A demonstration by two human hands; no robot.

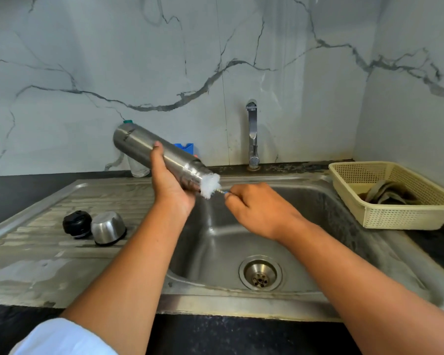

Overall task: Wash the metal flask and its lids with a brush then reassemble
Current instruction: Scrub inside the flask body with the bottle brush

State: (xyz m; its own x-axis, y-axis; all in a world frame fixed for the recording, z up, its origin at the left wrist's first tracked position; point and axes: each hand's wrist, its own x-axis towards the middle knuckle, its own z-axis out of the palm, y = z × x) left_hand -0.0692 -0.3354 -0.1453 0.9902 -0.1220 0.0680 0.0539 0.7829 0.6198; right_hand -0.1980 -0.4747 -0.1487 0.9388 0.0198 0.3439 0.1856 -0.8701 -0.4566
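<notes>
Nearest my view, low at the left edge of the frame, sits a white sleeve (62, 339), and both bare forearms run up from the bottom toward the middle. Across the lower half lies the steel sink (318, 301), with its ribbed drainboard on the left and its basin and drain at lower centre. It is set into a dark surface (10, 190). At the right edge a cream basket (395, 219) stands on that surface with a dark cloth (387, 193) lying in it.

Left of centre I see the metal flask (144, 147) held clear of the sink and tilted, base to the upper left and mouth to the lower right. My left grip (169, 185) is curled round its body near the mouth, thumb up along its side. A tap (253, 134) stands behind the basin.

On the drainboard, at middle left, the steel lid (108, 228) rests closed end up, just beside the black lid (77, 224) on its left. The brush (210, 187) shows a white, foamy head at the flask's mouth; the foam hides how far in it goes. My right grip (254, 208) pinches its thin handle just right of that mouth.
</notes>
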